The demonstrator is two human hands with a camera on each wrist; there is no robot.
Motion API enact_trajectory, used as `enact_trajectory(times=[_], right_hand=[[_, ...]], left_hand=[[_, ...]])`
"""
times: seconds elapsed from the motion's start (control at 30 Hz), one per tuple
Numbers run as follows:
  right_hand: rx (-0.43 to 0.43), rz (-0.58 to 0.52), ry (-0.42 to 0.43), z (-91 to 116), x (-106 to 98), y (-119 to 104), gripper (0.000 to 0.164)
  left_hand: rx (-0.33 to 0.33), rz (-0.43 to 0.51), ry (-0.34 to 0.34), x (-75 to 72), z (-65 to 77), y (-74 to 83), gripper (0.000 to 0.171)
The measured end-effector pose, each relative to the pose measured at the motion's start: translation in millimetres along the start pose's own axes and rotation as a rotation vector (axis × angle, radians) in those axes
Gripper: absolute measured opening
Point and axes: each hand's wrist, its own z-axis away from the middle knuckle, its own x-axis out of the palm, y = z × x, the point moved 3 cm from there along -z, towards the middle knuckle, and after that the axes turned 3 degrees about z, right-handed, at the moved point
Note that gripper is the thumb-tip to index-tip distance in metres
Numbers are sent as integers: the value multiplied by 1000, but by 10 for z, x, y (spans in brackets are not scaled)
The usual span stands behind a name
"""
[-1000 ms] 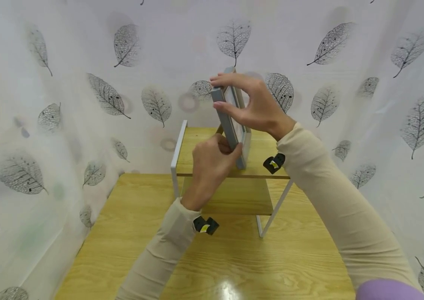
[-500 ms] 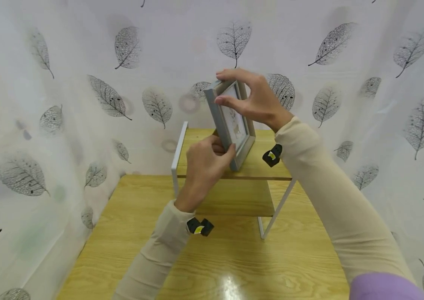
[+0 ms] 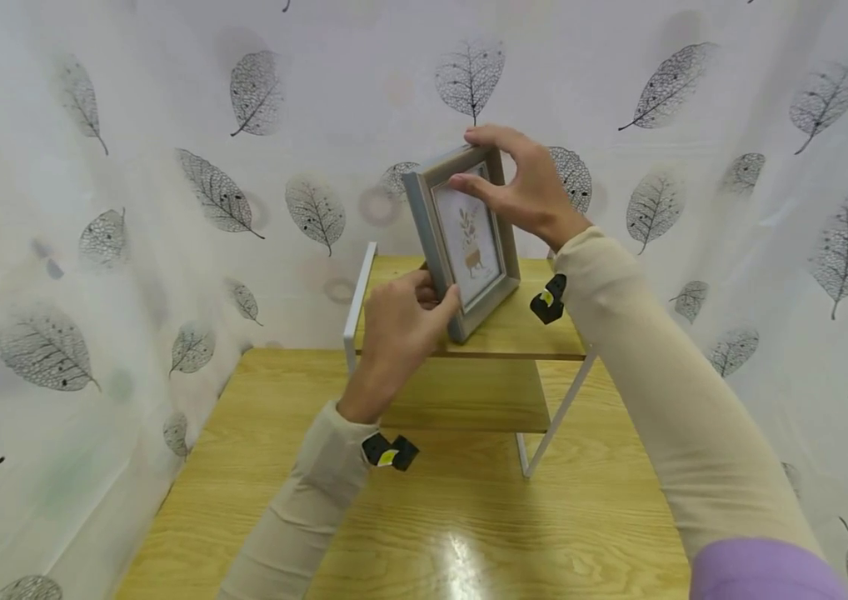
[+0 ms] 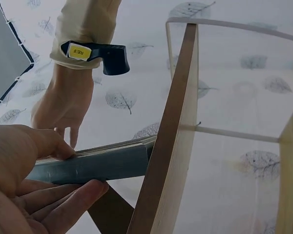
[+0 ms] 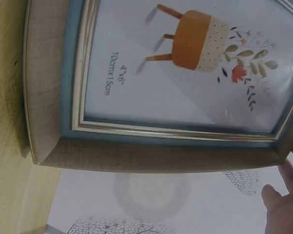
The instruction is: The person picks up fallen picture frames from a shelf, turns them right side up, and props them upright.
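A grey-brown picture frame with a plant print stands on the top board of a small two-tier shelf, leaning slightly back and turned toward the right. My left hand pinches its left side low down, thumb on the front and fingers behind. At the upper right, my right hand spans the top edge, thumb across the front. The left wrist view shows the frame's blue-grey side meeting the board, with a dark brown stand flap behind. In the right wrist view the print shows close up.
The shelf has white metal legs and a lower board. It stands on a wood-grain table. A white curtain with leaf prints hangs behind and at both sides.
The frame has turned from nearly edge-on to showing its front print. My left hand has shifted left and slightly toward me; my right hand has moved a little right and up.
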Motion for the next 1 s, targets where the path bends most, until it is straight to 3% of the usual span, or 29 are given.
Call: enact_trajectory(times=[0.53, 0.73, 1.0], right_hand=[[86, -24, 78, -19, -9, 76, 61], [89, 64, 94, -6, -27, 69, 61], [44, 176, 134, 39, -95, 68, 60]], left_hand=[[-42, 9, -47, -71, -24, -23, 27], [-70, 25, -69, -72, -27, -59, 30], [-58, 13, -74, -89, -42, -94, 31]])
